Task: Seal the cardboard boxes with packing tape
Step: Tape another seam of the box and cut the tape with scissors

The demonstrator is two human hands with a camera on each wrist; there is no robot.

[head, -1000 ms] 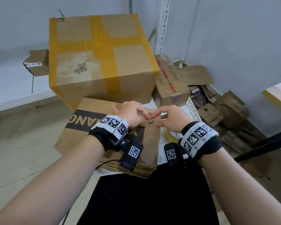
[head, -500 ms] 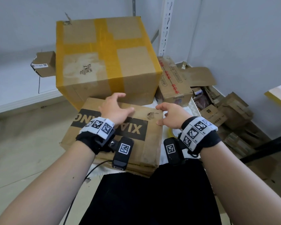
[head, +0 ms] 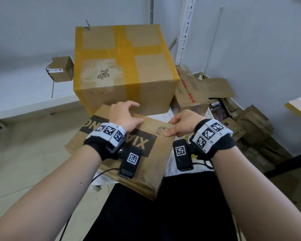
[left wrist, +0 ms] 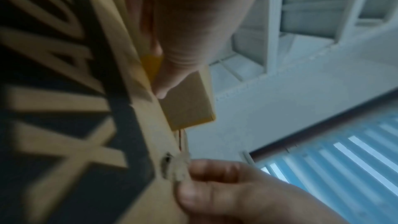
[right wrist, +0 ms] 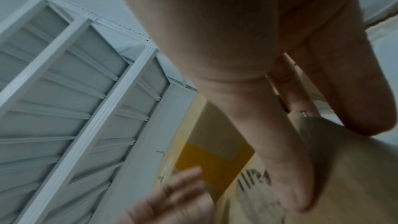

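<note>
Head view — taped box (head: 123, 66) on pale floor (head: 24, 140), grey walls.

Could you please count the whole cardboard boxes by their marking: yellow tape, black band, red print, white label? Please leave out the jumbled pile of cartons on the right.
Yellow tape: 1, the big box
Black band: 1, the flat box
Red print: 1, the side box
White label: 1, the small box
Total: 4
</note>
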